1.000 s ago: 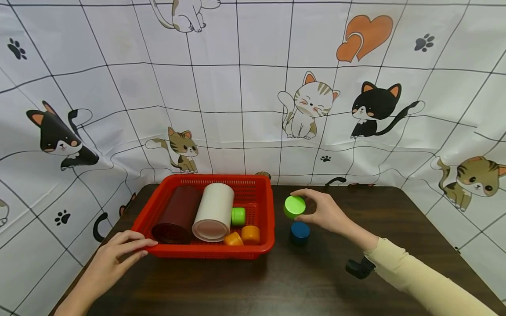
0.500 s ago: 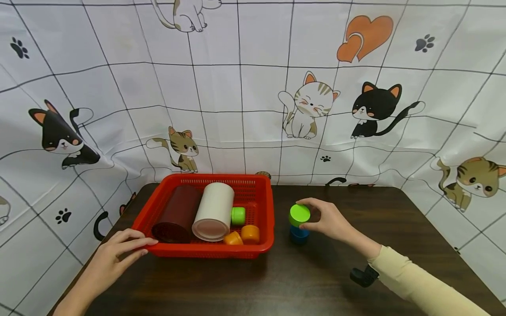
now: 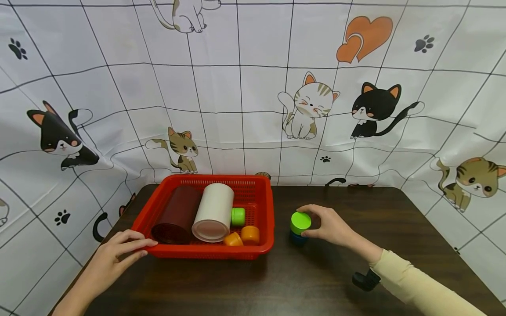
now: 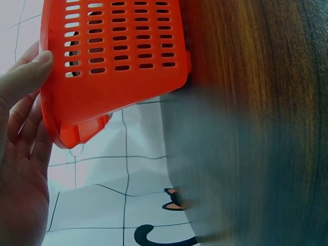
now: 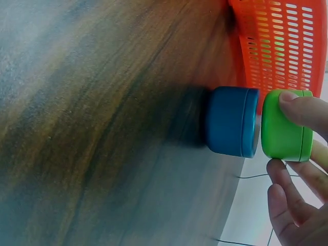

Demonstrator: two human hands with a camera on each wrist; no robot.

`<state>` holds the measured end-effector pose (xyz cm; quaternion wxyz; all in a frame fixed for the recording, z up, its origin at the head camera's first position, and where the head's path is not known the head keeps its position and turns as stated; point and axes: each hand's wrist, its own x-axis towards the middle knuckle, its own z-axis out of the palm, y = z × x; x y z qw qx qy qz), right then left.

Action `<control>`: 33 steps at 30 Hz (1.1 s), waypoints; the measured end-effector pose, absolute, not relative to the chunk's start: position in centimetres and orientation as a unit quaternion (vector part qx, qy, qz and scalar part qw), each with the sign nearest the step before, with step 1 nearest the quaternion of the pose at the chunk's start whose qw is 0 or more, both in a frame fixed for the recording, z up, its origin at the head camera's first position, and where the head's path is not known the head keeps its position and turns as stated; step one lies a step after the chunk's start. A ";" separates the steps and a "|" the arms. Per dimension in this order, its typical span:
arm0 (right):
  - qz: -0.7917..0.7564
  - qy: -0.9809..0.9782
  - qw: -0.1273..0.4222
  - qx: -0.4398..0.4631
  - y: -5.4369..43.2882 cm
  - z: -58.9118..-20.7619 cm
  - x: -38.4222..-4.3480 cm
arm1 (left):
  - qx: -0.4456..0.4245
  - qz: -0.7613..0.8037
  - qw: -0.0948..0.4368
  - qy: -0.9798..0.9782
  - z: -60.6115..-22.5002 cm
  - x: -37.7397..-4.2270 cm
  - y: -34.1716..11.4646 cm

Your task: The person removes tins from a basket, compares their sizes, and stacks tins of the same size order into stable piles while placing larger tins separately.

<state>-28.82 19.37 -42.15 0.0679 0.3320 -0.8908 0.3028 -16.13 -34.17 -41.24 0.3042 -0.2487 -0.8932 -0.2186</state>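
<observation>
In the head view, my right hand (image 3: pixel 330 226) pinches a small green round container (image 3: pixel 301 223) between thumb and fingers. It hovers just over a similar blue container (image 3: pixel 298 238) standing on the table. A narrow gap shows between the green container (image 5: pixel 287 125) and the blue container (image 5: pixel 232 121) in the right wrist view. My left hand (image 3: pixel 112 261) grips the front left corner of a red plastic basket (image 3: pixel 205 251), and its thumb (image 4: pixel 43 57) lies on the rim in the left wrist view.
Inside the basket lie a dark maroon cylinder (image 3: pixel 178 215), a white cylinder (image 3: pixel 215 210), another green container (image 3: pixel 238 216) and two orange pieces (image 3: pixel 250 235). Dark wooden table (image 3: pixel 245 289) spreads around it. A cat-print sheet (image 3: pixel 253 109) hangs behind and at both sides.
My right hand has moved right and down with the green container, from behind and above the blue one to just over it. The left hand and basket have not visibly moved.
</observation>
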 end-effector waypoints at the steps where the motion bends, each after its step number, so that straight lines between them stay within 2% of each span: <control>1: 0.302 -0.891 0.069 0.332 19.4 -42.2 -28.8 | -0.248 -0.218 0.304 -0.893 -41.2 -16.1 -34.2; 10: 0.306 -0.892 0.068 0.326 19.4 -42.6 -28.6 | -0.245 -0.216 0.307 -0.894 -41.2 -16.1 -34.3; 23: 0.319 -0.888 0.028 0.330 19.5 -42.6 -28.9 | -0.249 -0.218 0.303 -0.894 -41.1 -16.3 -34.4; 33: 0.316 -0.889 0.023 0.331 19.9 -42.7 -28.7 | -0.245 -0.218 0.301 -0.895 -41.2 -16.1 -34.1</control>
